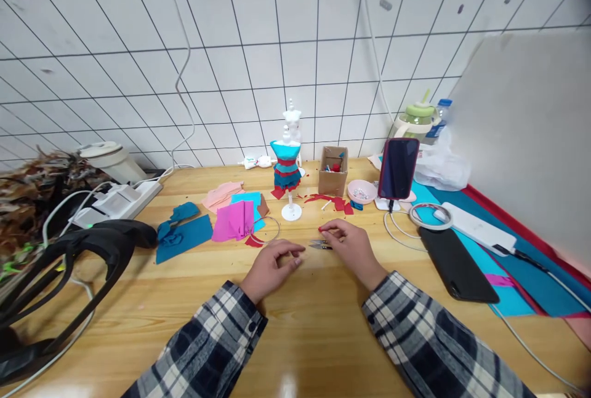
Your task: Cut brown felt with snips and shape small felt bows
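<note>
My right hand (353,249) pinches a small red scrap (320,229) between thumb and fingertips, low over the table. Beneath those fingers lie small thread snips (317,244), their blades pointing left and part of them hidden by the hand. My left hand (273,267) rests just left of the snips, fingers loosely curved and apart from the thumb, holding nothing. Beyond both hands stands a miniature dress form (287,164) on a round white base, dressed in turquoise, teal and red tiers. Red scraps (339,203) are scattered to the right of its base.
Pink sheets (233,221) and teal pieces (184,239) lie left. Behind are a small cardboard box (332,176), a pink bowl (362,191) and a propped phone (398,168). A black phone (459,266) lies right; a black headset-like frame (69,281) stands left.
</note>
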`<state>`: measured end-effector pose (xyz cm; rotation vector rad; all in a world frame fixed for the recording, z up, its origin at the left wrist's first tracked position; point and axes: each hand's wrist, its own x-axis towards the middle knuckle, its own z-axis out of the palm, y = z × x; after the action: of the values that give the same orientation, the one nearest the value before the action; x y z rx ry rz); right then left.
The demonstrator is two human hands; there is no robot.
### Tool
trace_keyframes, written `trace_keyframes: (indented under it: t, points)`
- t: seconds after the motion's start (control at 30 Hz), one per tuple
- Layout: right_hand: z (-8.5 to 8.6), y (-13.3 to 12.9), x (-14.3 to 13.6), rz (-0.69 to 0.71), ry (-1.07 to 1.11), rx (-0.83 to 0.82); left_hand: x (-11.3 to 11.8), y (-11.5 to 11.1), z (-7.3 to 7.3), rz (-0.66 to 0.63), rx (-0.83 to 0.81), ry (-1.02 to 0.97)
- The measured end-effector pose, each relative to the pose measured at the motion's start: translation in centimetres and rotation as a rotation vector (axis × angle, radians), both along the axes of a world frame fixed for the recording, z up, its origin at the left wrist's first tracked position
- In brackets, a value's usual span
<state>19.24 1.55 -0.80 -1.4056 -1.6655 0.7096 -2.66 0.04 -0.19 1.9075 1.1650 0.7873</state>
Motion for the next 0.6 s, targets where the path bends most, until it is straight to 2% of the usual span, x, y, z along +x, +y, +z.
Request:
trace_keyframes:
  t: [0.13,0.27,0.33,0.43,0.6]
  points:
    - [-0.6,1.8,0.9,-0.071,-0.267,0.004,0.1,0.0,-0.5,0.030,0.088,0.074]
    - [-0.7,2.5,0.2,0.059,-0.488,0.037,0.4,0.1,-0.8,0.000,0.125,0.126]
    - [-0.7,2.6,-0.1,0.086,-0.537,0.031,0.3,0.1,-1.0,0.027,0.138,0.134]
    - [-0.8,2.7,-0.1,0.078,-0.492,-0.007,0.2,0.2,-1.2,0.057,0.159,0.131]
    - [-1.2,2.5,0.4,0.020,-0.282,-0.105,0.1,0.0,-1.4,0.088,0.170,0.152]
